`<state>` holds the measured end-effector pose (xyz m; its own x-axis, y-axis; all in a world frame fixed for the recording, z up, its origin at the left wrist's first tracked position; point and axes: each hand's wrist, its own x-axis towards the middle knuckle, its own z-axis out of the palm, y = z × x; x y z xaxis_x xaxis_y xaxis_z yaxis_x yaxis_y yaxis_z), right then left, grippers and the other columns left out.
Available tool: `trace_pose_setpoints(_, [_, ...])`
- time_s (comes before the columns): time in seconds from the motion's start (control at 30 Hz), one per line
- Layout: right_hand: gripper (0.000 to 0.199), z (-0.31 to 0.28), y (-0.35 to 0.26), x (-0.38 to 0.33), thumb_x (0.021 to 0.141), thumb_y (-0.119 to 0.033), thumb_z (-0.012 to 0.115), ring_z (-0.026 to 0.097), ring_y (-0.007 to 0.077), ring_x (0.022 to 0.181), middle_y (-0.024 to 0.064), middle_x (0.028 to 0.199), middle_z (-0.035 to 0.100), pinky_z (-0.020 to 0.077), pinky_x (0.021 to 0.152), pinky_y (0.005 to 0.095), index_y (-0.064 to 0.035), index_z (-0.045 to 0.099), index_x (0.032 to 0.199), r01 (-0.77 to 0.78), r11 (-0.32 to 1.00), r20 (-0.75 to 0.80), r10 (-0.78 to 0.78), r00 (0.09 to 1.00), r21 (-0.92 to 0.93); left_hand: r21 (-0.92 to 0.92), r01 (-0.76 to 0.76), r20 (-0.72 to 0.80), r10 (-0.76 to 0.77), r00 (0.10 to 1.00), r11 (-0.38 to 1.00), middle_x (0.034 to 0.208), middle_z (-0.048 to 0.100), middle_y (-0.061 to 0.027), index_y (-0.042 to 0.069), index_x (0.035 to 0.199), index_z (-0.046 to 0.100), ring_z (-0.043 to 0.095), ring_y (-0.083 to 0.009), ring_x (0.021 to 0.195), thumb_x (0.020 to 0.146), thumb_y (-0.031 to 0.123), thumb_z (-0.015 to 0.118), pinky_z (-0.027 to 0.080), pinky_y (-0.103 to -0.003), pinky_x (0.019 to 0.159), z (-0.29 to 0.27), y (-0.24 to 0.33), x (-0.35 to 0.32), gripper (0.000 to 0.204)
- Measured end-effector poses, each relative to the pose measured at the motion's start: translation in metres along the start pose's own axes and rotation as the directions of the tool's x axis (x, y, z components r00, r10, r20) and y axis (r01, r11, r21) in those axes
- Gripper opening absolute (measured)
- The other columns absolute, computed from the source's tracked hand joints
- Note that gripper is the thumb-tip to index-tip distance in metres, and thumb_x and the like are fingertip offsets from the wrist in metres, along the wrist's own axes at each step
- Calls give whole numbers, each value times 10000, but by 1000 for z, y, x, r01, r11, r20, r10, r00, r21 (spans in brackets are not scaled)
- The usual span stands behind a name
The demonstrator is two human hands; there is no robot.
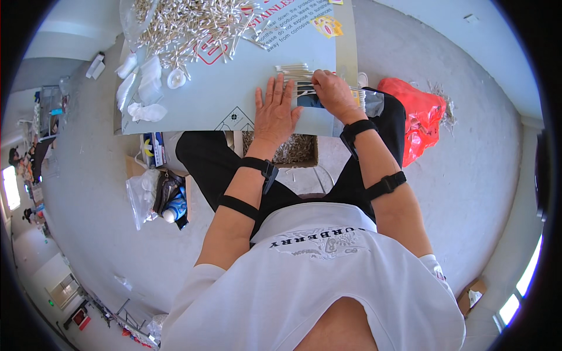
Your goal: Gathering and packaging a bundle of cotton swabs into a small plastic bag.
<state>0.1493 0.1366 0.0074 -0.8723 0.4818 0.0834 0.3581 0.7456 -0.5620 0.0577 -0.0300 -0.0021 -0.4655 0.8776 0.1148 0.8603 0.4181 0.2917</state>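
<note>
From the head view, the left hand (274, 111) lies flat and open on the pale blue board (234, 93). The right hand (331, 93) pinches a clear packet (307, 93) of cotton swabs. Loose swabs (187, 26) pile far left. A red bag (418, 114) sits right.

Counts, placed relative to the table (193, 102):
- Hands on it: 2, left hand (275, 114) and right hand (332, 93).
- Cotton swabs: 1 large loose heap (187, 26) at far edge, too many to count; 1 aligned row (293, 70) near right hand.
- Red bag (418, 117): 1, on floor, right.
- Cardboard box (295, 149): 1, beneath near edge.
</note>
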Motion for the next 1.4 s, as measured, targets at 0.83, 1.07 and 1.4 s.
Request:
trace_pose_setpoints(0.83, [23,3,-20,-15,767,-64,609,626,292,819,95,866,538,536,681,400,-53,589,773,197,976,-101,-205,974,-90,-11,-26,-2,26,1000,1000,1572,170,-144,51,1485,264,157,-314,1453,871,362,618,107,-540,1159,4,-3,0,774])
trace_pose_setpoints(1.07, [30,2,-24,-29,733,-43,599,617,278,838,105,845,520,539,693,389,-41,574,750,254,953,-126,-275,953,-165,-28,-14,7,14,1000,1000,1560,193,-156,34,1476,261,169,-316,1449,851,338,653,114,-545,1155,0,0,1,798])
trace_pose_setpoints(1.4, [165,-2,-23,-33,725,-100,683,622,288,873,91,892,542,526,718,403,-76,601,866,152,988,-112,-152,982,-3,-222,-11,87,31,996,975,1555,208,-140,96,1478,264,180,-341,1443,676,230,767,147,-532,1151,-22,-23,38,955])
